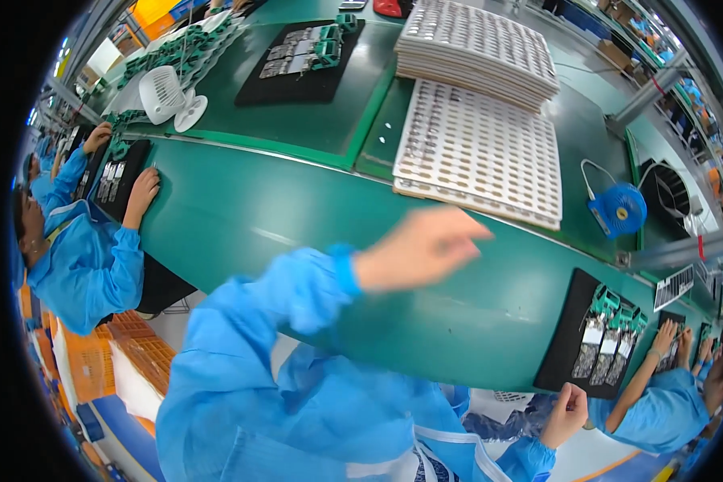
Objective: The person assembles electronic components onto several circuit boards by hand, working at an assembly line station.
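Note:
My left hand (426, 249) is over the green worktop (321, 217), in front of a white tray of small oval slots (478, 153). It is smeared by motion, and I cannot tell whether it holds anything. By the front edge of a black mat (556, 361) at the right is my right hand (566, 415), its thumb and fingertips drawn together. Anything between them is too small to make out. On that mat lie several flat silvery and white parts (601, 353) with green clamp-like fixtures (606, 301) at their far ends.
Behind the slotted tray rises a stack of similar trays (478, 52). A blue fan (621, 210) stands right, a white fan (165, 95) back left. Another black mat with parts (285, 88) lies at the back. Co-workers in blue sit at left (84, 265) and right (655, 414).

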A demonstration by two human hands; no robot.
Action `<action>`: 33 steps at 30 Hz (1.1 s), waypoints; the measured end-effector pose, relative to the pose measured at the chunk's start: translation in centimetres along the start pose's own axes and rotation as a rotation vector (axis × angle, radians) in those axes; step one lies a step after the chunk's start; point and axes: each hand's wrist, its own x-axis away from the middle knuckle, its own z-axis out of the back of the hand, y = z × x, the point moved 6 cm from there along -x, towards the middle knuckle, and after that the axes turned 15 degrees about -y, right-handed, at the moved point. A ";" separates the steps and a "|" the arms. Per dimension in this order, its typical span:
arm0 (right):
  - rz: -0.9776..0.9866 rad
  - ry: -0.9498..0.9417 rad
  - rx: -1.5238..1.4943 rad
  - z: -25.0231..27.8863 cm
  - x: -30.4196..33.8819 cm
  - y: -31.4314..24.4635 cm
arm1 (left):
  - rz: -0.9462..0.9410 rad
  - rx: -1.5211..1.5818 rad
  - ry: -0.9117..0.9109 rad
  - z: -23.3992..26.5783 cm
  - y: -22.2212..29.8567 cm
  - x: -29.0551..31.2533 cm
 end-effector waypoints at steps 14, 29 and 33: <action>1.041 -0.333 0.084 -22.5 -17.1 -36.7 | 0.993 -0.039 0.860 42.4 -26.9 21.7; 0.392 -0.564 0.672 -36.1 -31.5 -41.6 | 0.904 0.196 0.599 42.1 -28.1 18.9; 0.319 -0.657 0.677 -37.2 -32.7 -40.9 | 0.712 0.513 0.583 37.0 -25.5 19.1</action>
